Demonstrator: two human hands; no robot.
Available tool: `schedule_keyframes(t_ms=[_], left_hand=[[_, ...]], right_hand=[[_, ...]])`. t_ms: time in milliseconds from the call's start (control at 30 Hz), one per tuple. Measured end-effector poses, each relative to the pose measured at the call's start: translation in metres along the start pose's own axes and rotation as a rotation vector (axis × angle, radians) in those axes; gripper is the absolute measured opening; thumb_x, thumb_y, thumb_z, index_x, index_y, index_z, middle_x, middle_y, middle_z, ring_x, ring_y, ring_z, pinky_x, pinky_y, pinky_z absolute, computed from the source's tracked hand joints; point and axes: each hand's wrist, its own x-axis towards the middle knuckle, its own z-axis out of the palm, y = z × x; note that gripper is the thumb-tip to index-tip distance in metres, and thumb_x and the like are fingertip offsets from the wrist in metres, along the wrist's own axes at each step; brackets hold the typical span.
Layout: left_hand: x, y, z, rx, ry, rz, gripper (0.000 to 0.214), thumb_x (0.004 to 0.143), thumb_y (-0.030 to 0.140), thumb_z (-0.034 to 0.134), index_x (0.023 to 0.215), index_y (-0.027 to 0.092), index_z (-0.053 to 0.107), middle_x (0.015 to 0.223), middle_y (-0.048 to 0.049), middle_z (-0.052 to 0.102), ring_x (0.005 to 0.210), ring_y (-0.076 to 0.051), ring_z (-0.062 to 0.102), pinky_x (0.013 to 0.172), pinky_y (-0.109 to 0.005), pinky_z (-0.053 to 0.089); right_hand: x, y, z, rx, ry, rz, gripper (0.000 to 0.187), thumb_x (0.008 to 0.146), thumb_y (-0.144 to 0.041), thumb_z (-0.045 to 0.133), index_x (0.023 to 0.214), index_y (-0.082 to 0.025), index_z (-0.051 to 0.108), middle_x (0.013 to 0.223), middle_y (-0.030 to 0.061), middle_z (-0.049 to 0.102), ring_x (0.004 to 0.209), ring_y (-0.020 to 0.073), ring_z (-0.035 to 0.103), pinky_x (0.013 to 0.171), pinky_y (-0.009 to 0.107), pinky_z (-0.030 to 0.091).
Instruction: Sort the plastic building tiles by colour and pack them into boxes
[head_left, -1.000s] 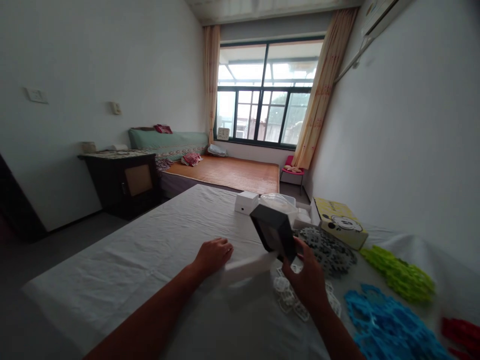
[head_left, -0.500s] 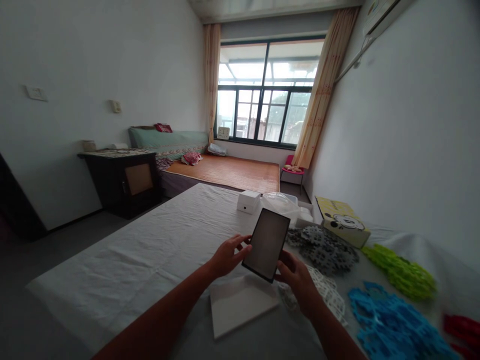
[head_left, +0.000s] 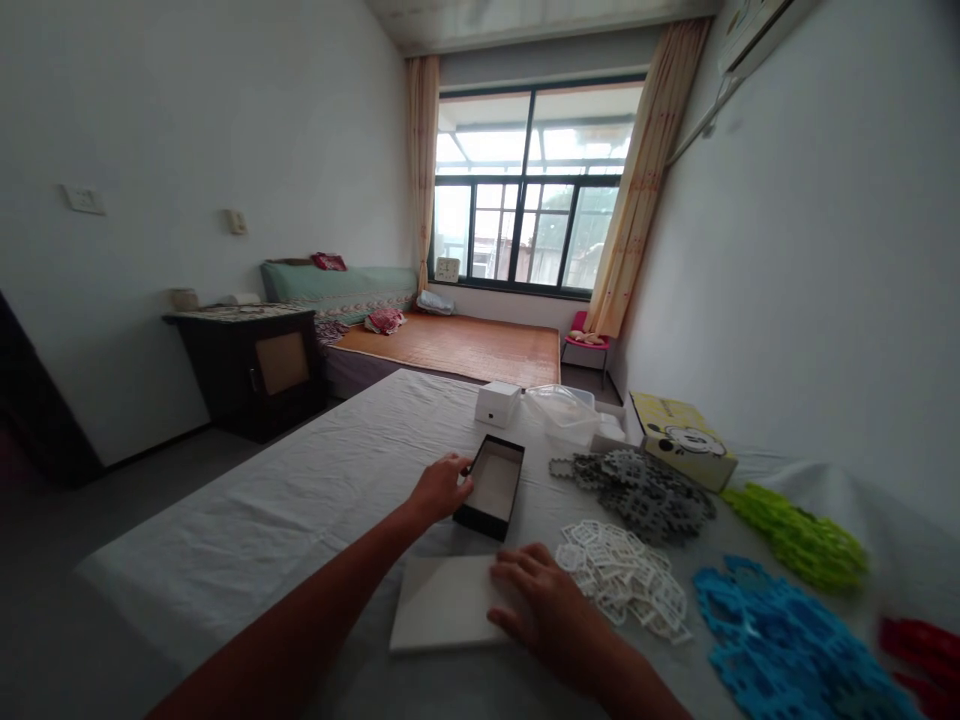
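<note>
My left hand (head_left: 442,488) grips the left side of a black open box (head_left: 491,485), its pale inside facing up towards me. The box is on or just above the white cloth, beyond a flat white panel (head_left: 442,605). My right hand (head_left: 540,605) reaches over the right end of that panel, fingers spread and bent, seeming to touch its top. Beside this hand lies a pile of white openwork plastic pieces (head_left: 626,575).
A small white box (head_left: 498,404) and a clear plastic tub (head_left: 562,410) stand at the back. On the right are grey pieces (head_left: 645,495), a yellow cartoon box (head_left: 682,440), green pieces (head_left: 799,535), blue pieces (head_left: 787,635) and red pieces (head_left: 922,650).
The black box has moved down and left, away from my right hand, which let go of it. My right hand has come down onto the white panel.
</note>
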Motion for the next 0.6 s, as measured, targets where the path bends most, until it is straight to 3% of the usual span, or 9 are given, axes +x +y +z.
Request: schedule_keyframes(t_ms=[133, 233, 300, 400, 500, 600], left_hand=[[0.013, 0.011, 0.007, -0.026, -0.057, 0.042, 0.037, 0.076, 0.022, 0.052, 0.111, 0.019, 0.065, 0.095, -0.0053, 0.067, 0.082, -0.017, 0.062, 0.079, -0.026, 0.046], [0.021, 0.013, 0.014, -0.125, -0.104, 0.02, 0.038, 0.075, 0.025, 0.054, 0.111, 0.019, 0.065, 0.088, -0.0024, 0.068, 0.074, -0.015, 0.063, 0.076, -0.025, 0.048], [0.022, 0.011, 0.02, -0.248, -0.129, -0.025, 0.04, 0.076, 0.028, 0.052, 0.114, 0.018, 0.064, 0.084, -0.0014, 0.068, 0.064, -0.013, 0.061, 0.067, -0.024, 0.049], [0.018, 0.005, 0.028, -0.449, -0.15, -0.083, 0.048, 0.078, 0.036, 0.049, 0.121, 0.016, 0.058, 0.084, -0.0018, 0.066, 0.052, -0.009, 0.057, 0.051, -0.021, 0.047], [0.012, 0.001, 0.031, -0.56, -0.163, -0.097, 0.053, 0.076, 0.041, 0.051, 0.123, 0.015, 0.057, 0.086, -0.0025, 0.063, 0.052, -0.008, 0.055, 0.044, -0.018, 0.043], [0.009, -0.001, 0.027, -0.593, -0.181, -0.08, 0.053, 0.075, 0.04, 0.053, 0.122, 0.016, 0.057, 0.084, -0.0021, 0.063, 0.054, -0.009, 0.056, 0.045, -0.017, 0.044]], right_hand=[[-0.002, 0.004, -0.015, 0.075, 0.044, -0.081, 0.026, 0.085, -0.038, 0.057, 0.105, -0.026, 0.066, 0.11, 0.0016, 0.067, 0.104, 0.02, 0.055, 0.092, 0.031, 0.045], [-0.007, 0.034, -0.042, -0.01, 0.233, 0.062, 0.032, 0.091, -0.04, 0.044, 0.106, -0.023, 0.066, 0.104, 0.0063, 0.068, 0.101, 0.02, 0.057, 0.091, 0.033, 0.045], [-0.013, 0.059, -0.056, -0.121, 0.27, 0.163, 0.037, 0.09, -0.045, 0.043, 0.111, -0.022, 0.064, 0.109, 0.009, 0.067, 0.106, 0.0218, 0.056, 0.093, 0.036, 0.043], [-0.023, 0.084, -0.059, -0.325, 0.132, 0.229, 0.055, 0.08, -0.059, 0.053, 0.125, -0.028, 0.056, 0.132, 0.0102, 0.054, 0.123, 0.029, 0.044, 0.101, 0.045, 0.035], [-0.027, 0.09, -0.046, -0.452, -0.015, 0.275, 0.073, 0.071, -0.07, 0.055, 0.135, -0.036, 0.044, 0.147, 0.0085, 0.036, 0.132, 0.0366, 0.032, 0.102, 0.056, 0.028], [-0.025, 0.083, -0.035, -0.489, -0.067, 0.289, 0.067, 0.074, -0.07, 0.05, 0.133, -0.038, 0.045, 0.145, 0.0064, 0.039, 0.131, 0.0363, 0.033, 0.101, 0.057, 0.027]])
